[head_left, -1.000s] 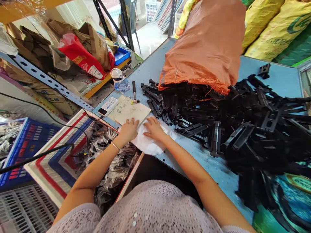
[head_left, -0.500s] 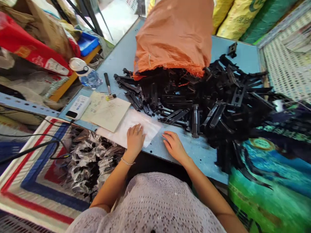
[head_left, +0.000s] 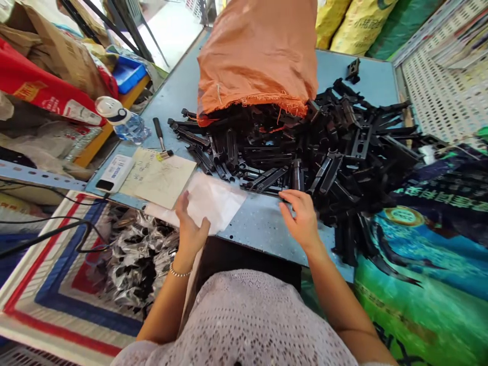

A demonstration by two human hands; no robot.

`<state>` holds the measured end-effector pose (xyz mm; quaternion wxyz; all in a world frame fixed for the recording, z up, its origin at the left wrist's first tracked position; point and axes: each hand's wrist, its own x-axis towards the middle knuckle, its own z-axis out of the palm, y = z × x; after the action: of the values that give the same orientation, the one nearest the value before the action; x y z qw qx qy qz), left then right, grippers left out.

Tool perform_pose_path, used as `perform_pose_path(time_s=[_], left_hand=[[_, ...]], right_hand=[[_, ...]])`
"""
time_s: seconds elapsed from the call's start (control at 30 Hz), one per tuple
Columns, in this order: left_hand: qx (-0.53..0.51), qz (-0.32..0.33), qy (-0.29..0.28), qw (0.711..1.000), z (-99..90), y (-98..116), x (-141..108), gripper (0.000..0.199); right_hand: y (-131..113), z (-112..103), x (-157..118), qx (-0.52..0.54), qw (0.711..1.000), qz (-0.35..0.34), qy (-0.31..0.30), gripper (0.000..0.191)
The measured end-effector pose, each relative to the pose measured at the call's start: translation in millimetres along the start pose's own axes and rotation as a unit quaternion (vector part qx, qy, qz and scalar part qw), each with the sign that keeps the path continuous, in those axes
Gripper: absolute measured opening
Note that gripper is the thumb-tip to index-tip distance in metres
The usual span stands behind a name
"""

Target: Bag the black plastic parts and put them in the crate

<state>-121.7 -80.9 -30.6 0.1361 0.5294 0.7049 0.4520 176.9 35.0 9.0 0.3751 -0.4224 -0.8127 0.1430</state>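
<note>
At the far left of the frame, a red bag lies above a white crate with red and blue stripes, which holds crinkled dark plastic bundles. Next, along the left part of the blue table, stand a clear bottle with a white lid and, below it, a white box with a black end. Just beside that lies a card with handwriting, a small hammer at its top edge. Left of centre, the left hand is wide, thumb and fingers apart with nothing between them, over the border of the card and a white sheet. The orange sack fills the upper centre, its mouth over black parts heaped from the centre to the right. The right hand, right of centre, has its fingertips at the heap's front edge, thumb and forefinger narrowly apart; whether they grip a part, I cannot tell. A green and blue bag occupies the lower right.
</note>
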Motion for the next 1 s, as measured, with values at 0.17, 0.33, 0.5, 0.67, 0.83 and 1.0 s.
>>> perform_pose_path(time_s=[0.17, 0.33, 0.5, 0.67, 0.83, 1.0], left_hand=[[0.025, -0.007, 0.048, 0.999, -24.7, 16.4, -6.7, 0.081], [0.029, 0.086, 0.073, 0.993, 6.1, 47.9, 6.2, 0.073], [0.058, 0.208, -0.165, 0.962, 94.0, 92.7, 63.5, 0.049], [-0.069, 0.158, -0.225, 0.959, 154.0, 125.1, 89.9, 0.047], [-0.349, -0.017, -0.268, 0.898, 164.0, 135.5, 55.4, 0.073], [-0.378, -0.113, -0.258, 0.882, 131.2, 121.3, 18.6, 0.067]], right_hand=[[5.0, -8.9, 10.2, -0.002, 0.998, 0.05, 0.022, 0.027], [17.9, 1.6, 10.5, -0.208, 0.972, 0.113, 0.001, 0.044], [38.3, 14.8, 12.5, -0.267, 0.947, 0.178, -0.032, 0.047], [53.9, -6.0, 14.7, -0.066, 0.965, 0.254, 0.017, 0.047], [1.7, -10.5, -15.5, 0.061, 0.976, 0.2, 0.06, 0.047], [-42.4, -21.0, -40.1, 0.081, 0.992, 0.093, -0.03, 0.037]])
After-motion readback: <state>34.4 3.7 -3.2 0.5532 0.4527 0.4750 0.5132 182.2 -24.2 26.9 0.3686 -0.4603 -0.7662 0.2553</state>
